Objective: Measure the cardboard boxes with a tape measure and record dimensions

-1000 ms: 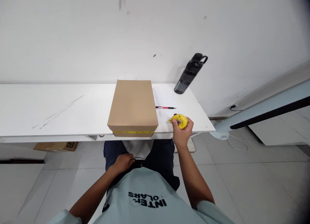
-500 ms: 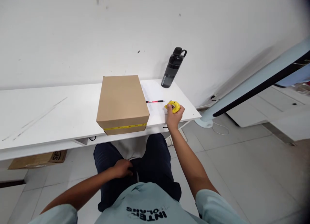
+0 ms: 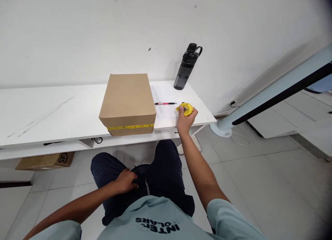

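Note:
My right hand [image 3: 186, 122] is closed around a yellow tape measure [image 3: 188, 109] at the right end of the white table. My thumb lies over the tape measure's near side, and no blade is seen stretched out. My left hand [image 3: 126, 181] rests on my lap, fingers loosely apart, with nothing visible in it. Left of the tape measure, a red and black pen [image 3: 165, 103] lies across a sheet of white paper [image 3: 166, 112]. Beside the paper stands a closed brown cardboard box [image 3: 128, 98] with yellow tape [image 3: 131, 126] along its front.
A dark water bottle [image 3: 185, 68] stands upright at the back right of the white table [image 3: 52, 112], near the wall. Another cardboard box [image 3: 46, 161] is beneath the table at left. A pale blue column on a round base [image 3: 220, 128] stands on the floor at right.
The view has shifted slightly, so the table and its things appear higher. My left hand and left knee have moved a little left. My right hand keeps hold of the tape measure.

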The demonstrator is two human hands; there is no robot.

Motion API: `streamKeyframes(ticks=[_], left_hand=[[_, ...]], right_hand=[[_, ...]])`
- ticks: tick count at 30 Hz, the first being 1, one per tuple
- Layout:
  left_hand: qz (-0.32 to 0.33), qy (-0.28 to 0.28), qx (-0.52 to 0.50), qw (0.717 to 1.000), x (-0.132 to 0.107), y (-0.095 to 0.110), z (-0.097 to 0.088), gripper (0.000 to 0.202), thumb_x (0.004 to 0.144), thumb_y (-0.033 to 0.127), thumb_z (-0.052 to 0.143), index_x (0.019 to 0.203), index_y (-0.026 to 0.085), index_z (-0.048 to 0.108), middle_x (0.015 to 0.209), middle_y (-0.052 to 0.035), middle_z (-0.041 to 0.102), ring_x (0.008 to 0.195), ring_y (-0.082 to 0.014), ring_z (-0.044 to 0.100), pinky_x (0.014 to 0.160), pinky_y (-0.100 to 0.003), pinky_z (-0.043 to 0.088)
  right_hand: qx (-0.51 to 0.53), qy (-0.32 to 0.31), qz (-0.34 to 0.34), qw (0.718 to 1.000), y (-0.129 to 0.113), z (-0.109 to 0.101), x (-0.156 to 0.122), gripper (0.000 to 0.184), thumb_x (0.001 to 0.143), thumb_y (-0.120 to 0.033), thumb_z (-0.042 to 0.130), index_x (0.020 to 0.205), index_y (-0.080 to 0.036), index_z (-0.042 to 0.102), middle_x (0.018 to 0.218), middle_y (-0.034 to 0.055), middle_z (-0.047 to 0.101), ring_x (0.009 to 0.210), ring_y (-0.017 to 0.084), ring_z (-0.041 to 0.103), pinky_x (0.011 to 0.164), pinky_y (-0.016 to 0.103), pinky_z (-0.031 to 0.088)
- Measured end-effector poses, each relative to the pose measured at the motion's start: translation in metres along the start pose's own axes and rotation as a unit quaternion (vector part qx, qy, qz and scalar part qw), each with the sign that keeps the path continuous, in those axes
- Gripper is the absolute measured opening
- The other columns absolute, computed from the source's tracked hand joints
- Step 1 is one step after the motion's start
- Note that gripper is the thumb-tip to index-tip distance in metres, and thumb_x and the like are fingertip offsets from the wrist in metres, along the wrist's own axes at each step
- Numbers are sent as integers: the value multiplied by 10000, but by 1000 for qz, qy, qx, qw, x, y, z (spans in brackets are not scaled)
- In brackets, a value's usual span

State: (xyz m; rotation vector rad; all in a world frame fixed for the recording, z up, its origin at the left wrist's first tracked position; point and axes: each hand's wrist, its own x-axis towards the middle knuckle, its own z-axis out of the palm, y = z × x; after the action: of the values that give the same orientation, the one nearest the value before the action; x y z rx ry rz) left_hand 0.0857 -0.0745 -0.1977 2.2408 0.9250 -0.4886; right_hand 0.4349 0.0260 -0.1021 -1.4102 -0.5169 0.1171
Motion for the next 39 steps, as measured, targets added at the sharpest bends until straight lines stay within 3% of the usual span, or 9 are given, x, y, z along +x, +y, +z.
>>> streamKeyframes(ticks=[5, 9, 13, 17, 24, 31, 33, 35, 39], left_hand=[[-90, 104, 32, 990, -7, 20, 21, 282, 987, 357, 500, 1069, 190, 712, 1130, -114, 759, 1137, -295, 698, 1261, -589, 169], [-120, 145, 50, 981, 3, 26, 24, 344, 1021, 413, 440, 1066, 196, 703, 1129, -121, 756, 1137, -289, 693, 1264, -557, 173], [-113, 137, 50, 983, 20, 22, 21, 336, 980, 485, 539, 972, 196, 711, 1053, -126, 768, 1058, -294, 714, 1178, -489, 345], [-116, 123, 46, 985, 27, 19, 23, 474, 956, 619, 522, 910, 185, 707, 984, -144, 762, 949, -295, 726, 929, -396, 509], [-124, 93, 65, 986, 41, 22, 14, 579, 885, 737, 553, 813, 183, 705, 902, -123, 752, 839, -258, 720, 801, -328, 517], [-92, 57, 100, 989, 56, 32, -1, 619, 867, 773, 536, 761, 187, 708, 866, -122, 752, 845, -265, 717, 829, -340, 516], [-93, 58, 102, 989, 48, 40, 5, 617, 887, 765, 508, 829, 189, 723, 909, -131, 759, 906, -284, 718, 873, -363, 508], [-110, 75, 102, 986, 36, 52, 15, 614, 963, 703, 409, 1041, 180, 722, 1025, -162, 758, 1016, -312, 705, 929, -400, 487], [-162, 112, 90, 976, 18, 78, 39, 632, 1048, 549, 226, 1445, 134, 492, 1220, -211, 706, 1167, -340, 658, 998, -458, 436]], right_hand=[[18, -2, 29, 999, -1, -1, 1, 502, 798, -492, 737, 1135, -217, 485, 1070, 52, 648, 968, 208, 666, 934, 400, 558], [30, -7, 28, 999, 2, -3, 3, 518, 799, -519, 726, 1138, -223, 470, 1097, 57, 643, 971, 205, 672, 930, 402, 574], [33, -8, 27, 999, 3, -2, 4, 528, 808, -533, 716, 1144, -220, 457, 1127, 80, 641, 996, 218, 679, 934, 419, 587], [37, -13, 29, 999, 3, -2, 3, 543, 831, -562, 690, 1173, -223, 441, 1144, 90, 632, 979, 230, 695, 908, 445, 609], [47, -14, 19, 999, 1, -5, 1, 500, 862, -529, 669, 1182, -223, 438, 1192, 108, 622, 1090, 240, 680, 955, 428, 595], [61, -15, 35, 997, 2, -4, 6, 514, 836, -514, 675, 1179, -217, 433, 1164, 103, 626, 1091, 241, 672, 963, 426, 566], [57, -8, 28, 998, 3, -5, 5, 515, 831, -515, 682, 1174, -216, 441, 1156, 99, 627, 1090, 240, 672, 963, 418, 565], [51, -5, 21, 998, 4, -5, 5, 510, 836, -521, 681, 1176, -220, 447, 1158, 93, 626, 1088, 237, 673, 965, 421, 566], [60, 9, 14, 998, 6, -5, 4, 511, 841, -522, 681, 1186, -220, 454, 1170, 94, 609, 1110, 243, 666, 983, 438, 560]])
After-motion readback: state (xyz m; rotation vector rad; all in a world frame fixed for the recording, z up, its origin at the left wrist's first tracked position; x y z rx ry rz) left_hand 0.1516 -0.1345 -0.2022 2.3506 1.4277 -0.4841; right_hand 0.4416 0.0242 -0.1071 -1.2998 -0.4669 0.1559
